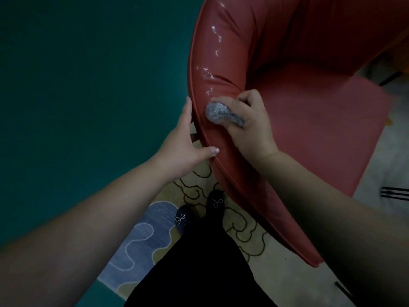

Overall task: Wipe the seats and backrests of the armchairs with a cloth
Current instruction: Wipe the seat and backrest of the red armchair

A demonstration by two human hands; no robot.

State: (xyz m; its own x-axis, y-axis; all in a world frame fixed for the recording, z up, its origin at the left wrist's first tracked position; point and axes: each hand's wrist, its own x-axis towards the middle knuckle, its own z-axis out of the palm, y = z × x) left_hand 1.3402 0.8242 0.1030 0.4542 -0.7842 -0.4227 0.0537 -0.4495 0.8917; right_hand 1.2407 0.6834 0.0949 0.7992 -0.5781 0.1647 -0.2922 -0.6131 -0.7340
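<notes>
One grey cloth (218,113) bunched under right-hand fingers (245,100) against armchair (309,96) backrest.

The armchair (287,69) wears smooth red leather-like upholstery, glossy with wet streaks along its backrest. The cloth (218,113) looks grey, fuzzy and matt. Below, a woven rug (146,238) lies matt.

A patterned rug (155,235) covers the floor (371,187). The red armchair (309,111) stands on it. Two dark shoes (199,216) rest on the rug.

Cloth (218,113) against armchair (298,120) backrest; rug (141,238) under shoes (199,212).
</notes>
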